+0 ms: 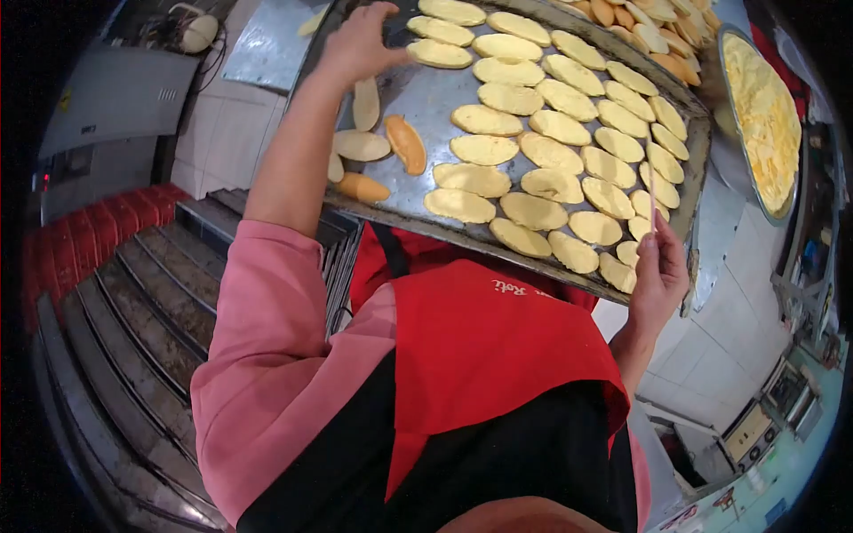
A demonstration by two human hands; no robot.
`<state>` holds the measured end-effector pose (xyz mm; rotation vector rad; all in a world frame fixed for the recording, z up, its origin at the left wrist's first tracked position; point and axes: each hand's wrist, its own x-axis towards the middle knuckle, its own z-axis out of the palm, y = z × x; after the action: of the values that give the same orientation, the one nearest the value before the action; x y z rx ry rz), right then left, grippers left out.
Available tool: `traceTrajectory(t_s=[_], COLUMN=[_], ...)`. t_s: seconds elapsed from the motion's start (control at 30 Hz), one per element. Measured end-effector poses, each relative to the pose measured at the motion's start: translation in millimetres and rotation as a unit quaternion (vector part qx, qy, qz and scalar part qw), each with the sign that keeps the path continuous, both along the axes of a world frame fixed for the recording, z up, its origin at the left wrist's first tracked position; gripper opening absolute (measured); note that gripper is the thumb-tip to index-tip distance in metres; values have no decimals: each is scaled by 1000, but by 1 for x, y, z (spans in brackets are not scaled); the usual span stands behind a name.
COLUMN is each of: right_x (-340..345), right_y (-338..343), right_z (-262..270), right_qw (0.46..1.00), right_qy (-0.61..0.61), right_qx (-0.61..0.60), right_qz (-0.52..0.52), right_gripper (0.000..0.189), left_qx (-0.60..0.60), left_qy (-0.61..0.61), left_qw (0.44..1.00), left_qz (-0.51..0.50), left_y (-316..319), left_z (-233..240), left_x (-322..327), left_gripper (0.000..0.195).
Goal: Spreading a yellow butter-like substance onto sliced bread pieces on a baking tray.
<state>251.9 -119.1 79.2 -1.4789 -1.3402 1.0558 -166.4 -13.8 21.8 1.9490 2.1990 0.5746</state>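
Observation:
A large metal baking tray (426,100) lies before me. Rows of oval bread slices (510,98), coated with pale yellow spread, cover its middle and right. Over the tray's far left part is my left hand (360,43), thumb and fingers apart, nothing visible between them. Below it lie several uncoated slices: some pale side up (362,145), others showing a golden-brown crust (405,144). At the tray's near right corner, my right hand (660,266) grips a thin, pale stick-like tool (652,176), pointing away from me over the coated slices. Its exact kind is unclear.
A bowl of yellow creamy spread (763,126) stands right of the tray. Beyond the tray is a pile of bread slices (656,30). Dark stacked trays (153,300) fill the left, near a grey metal appliance (113,113). Another metal sheet (270,43) lies at the far left.

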Motion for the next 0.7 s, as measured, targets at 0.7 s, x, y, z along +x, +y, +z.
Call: traceTrajectory(t_s=[0.7], right_x=[118], right_y=[102], right_z=[92], right_qw=[912], right_qy=[-241], right_qx=[264], right_qz=[-201], right_gripper=[22], left_qx=[-40], left_qy=[-164], left_qw=[978], left_qz=[121], left_y=[-139], left_z=[39], left_x=[10], left_gripper=[25])
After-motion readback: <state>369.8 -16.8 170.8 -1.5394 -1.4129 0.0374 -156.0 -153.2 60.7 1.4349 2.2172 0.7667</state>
